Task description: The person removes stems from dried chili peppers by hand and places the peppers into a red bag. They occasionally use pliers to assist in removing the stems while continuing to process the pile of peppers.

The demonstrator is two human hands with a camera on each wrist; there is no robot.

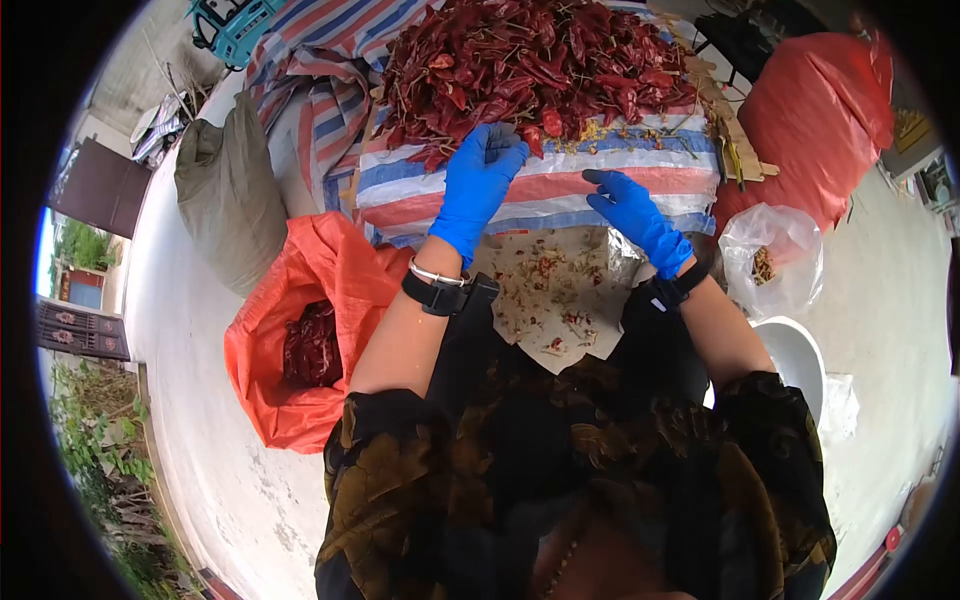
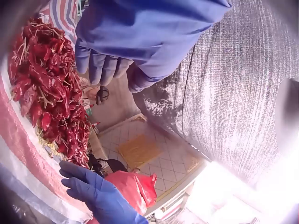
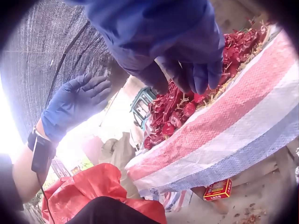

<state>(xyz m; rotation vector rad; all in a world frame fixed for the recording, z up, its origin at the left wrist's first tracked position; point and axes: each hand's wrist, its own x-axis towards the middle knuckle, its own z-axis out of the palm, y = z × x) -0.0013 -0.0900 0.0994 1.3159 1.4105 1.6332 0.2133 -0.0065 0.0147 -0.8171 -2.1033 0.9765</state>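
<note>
A large heap of dried red chilies (image 1: 530,70) lies on a red, white and blue striped sheet (image 1: 620,185). My left hand (image 1: 480,180), in a blue glove, is over the heap's near left edge, palm turned up and fingers loosely bent; I see nothing in it. My right hand (image 1: 635,215), gloved too, hovers over the striped sheet with its fingers extended towards the left hand and holds nothing that shows. In the left wrist view the left hand (image 2: 140,37) and right hand (image 2: 100,196) are apart, beside the chilies (image 2: 51,88).
An open red sack (image 1: 270,340) with chilies inside stands at the left, a grey-green sack (image 1: 225,190) behind it. At the right are a full red sack (image 1: 810,130), a clear plastic bag (image 1: 790,240) and a white basin (image 1: 800,360). Scraps litter the floor sheet (image 1: 545,290) below.
</note>
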